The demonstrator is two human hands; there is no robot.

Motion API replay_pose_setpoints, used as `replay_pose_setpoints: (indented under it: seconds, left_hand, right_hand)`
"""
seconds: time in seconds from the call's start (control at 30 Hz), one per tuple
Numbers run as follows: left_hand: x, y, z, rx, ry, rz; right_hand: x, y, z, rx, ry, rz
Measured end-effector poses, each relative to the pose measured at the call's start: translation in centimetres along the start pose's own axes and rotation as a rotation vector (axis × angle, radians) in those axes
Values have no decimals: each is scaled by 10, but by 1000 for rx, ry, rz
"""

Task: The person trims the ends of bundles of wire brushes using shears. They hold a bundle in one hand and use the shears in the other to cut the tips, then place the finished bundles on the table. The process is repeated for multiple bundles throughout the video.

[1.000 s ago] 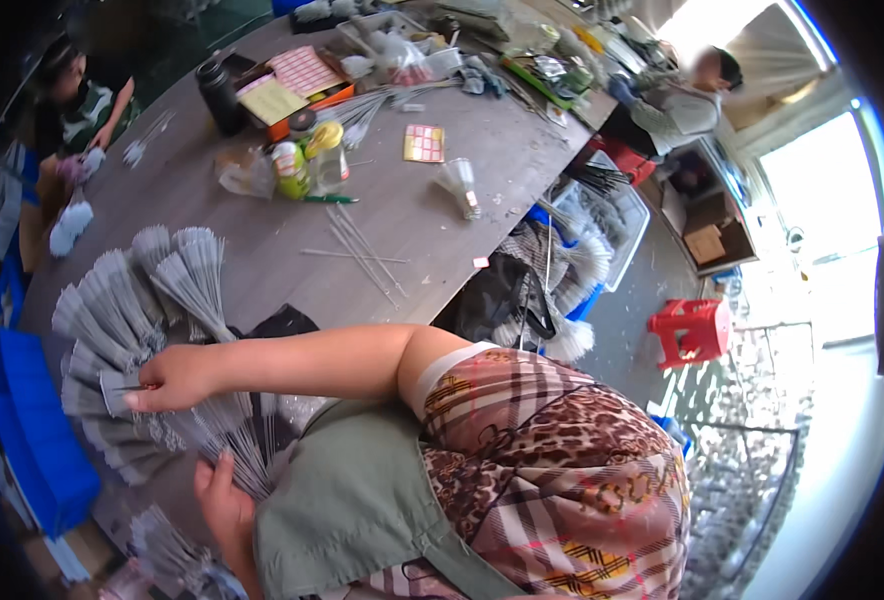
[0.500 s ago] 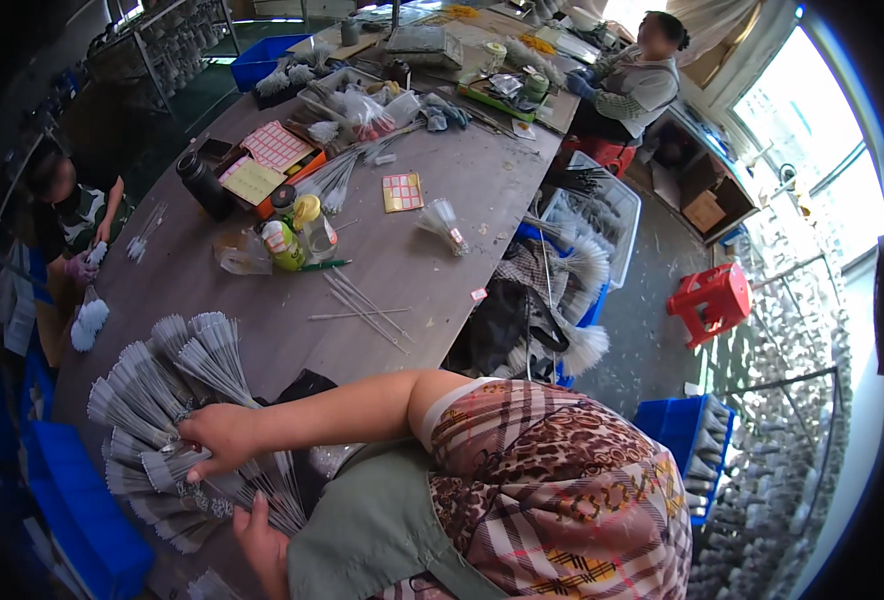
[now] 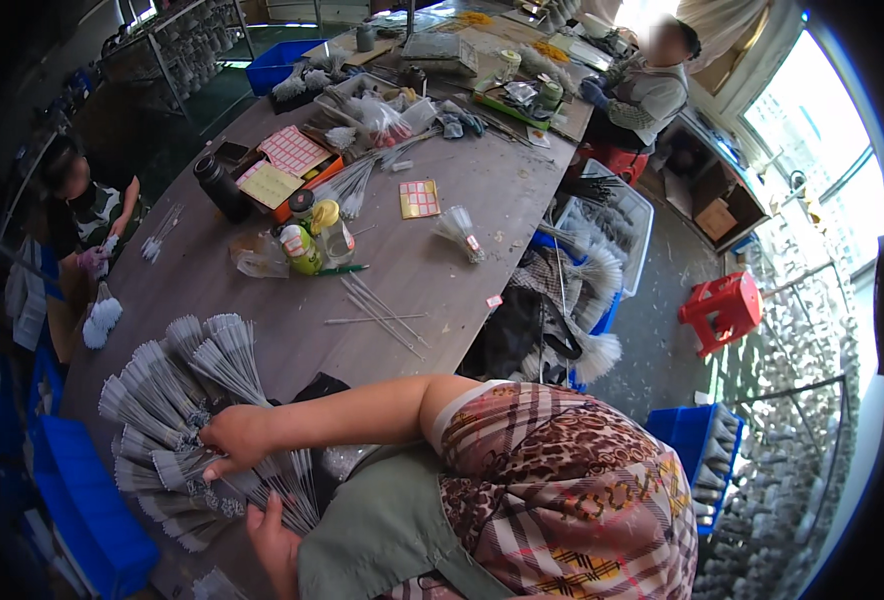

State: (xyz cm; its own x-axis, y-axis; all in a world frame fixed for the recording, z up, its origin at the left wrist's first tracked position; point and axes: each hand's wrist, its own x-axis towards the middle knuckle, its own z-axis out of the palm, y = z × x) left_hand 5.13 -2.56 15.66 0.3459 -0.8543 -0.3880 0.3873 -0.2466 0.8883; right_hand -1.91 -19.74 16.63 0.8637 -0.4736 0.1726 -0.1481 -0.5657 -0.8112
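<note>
Bundles of thin wire-stemmed brushes (image 3: 152, 385) with pale grey bristle ends fan out on the near left of the table. My right hand (image 3: 237, 435) reaches in from the right across them. Its fingers curl on the stems of one bundle, just below the bristles, with the thumb standing a little away; the fingertips are partly hidden. Closer to my body, my left hand (image 3: 277, 545) is beside the lower wire stems (image 3: 297, 490). Its thumb and forefinger are apart, and the other fingers are largely out of sight. A dark cloth (image 3: 319, 385) lies behind the stems.
Loose wire rods (image 3: 387, 315), bottles (image 3: 337, 235), a dark flask (image 3: 222, 187) and label sheets (image 3: 420, 199) occupy the table (image 3: 362, 270). Blue bins (image 3: 92, 510) stand left, a red stool (image 3: 722, 310) right. One co-worker (image 3: 92, 210) sits left, another (image 3: 647, 90) far right.
The whole view has shifted slightly to the right. My right hand stays at the brush bundles with barely altered fingers, and my left hand keeps its place beside the stems.
</note>
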Motion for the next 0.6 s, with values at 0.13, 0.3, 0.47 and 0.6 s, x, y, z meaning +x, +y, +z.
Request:
replay_pose_setpoints:
  seconds: [0.13,0.3,0.47,0.6]
  left_hand:
    - [4,-1,-6,-42,-50,-69]
    - [0,3,-7,-143,-4,-88]
    - [7,-8,-27,-142,-36,-107]
    - [4,-7,-25,-141,-15,-140]
  right_hand:
    - [0,4,-1,20,-16,27]
    - [3,17,4,83,-72,46]
    - [6,41,15,235,-121,14]
    - [-1,34,4,385,-199,91]
